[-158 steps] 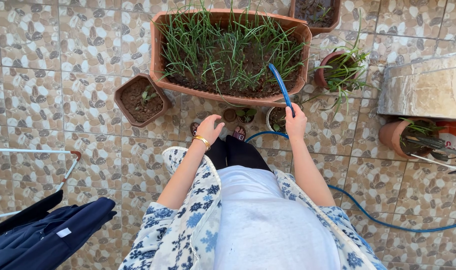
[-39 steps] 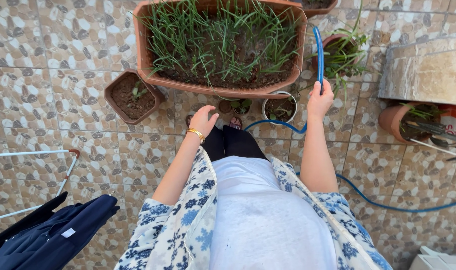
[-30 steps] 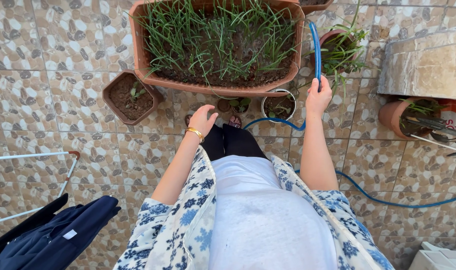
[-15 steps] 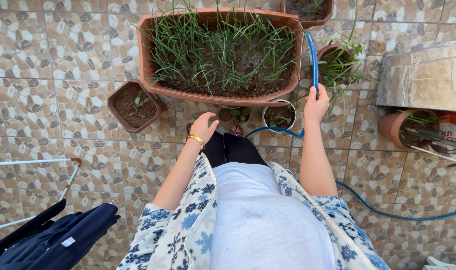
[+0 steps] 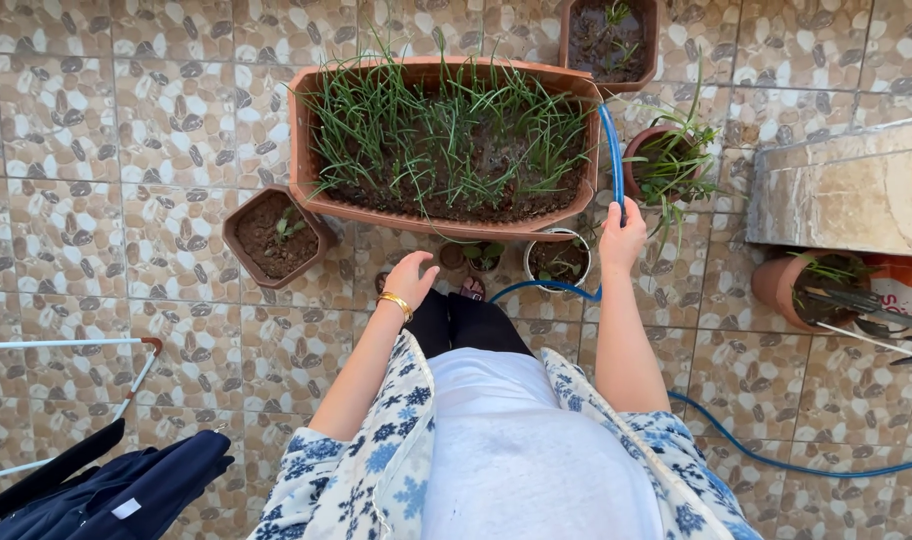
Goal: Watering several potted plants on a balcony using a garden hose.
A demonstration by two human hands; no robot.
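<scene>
My right hand grips the blue hose, its tip raised over the long planter; my left hand hangs loose, holding nothing.

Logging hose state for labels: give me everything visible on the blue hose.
The blue hose is thin, smooth and flexible, plastic by its look. The right hand grips it near its end, which rises along the right end of the long planter. Below the hand it loops over the tiled floor and trails right, out of frame.
</scene>
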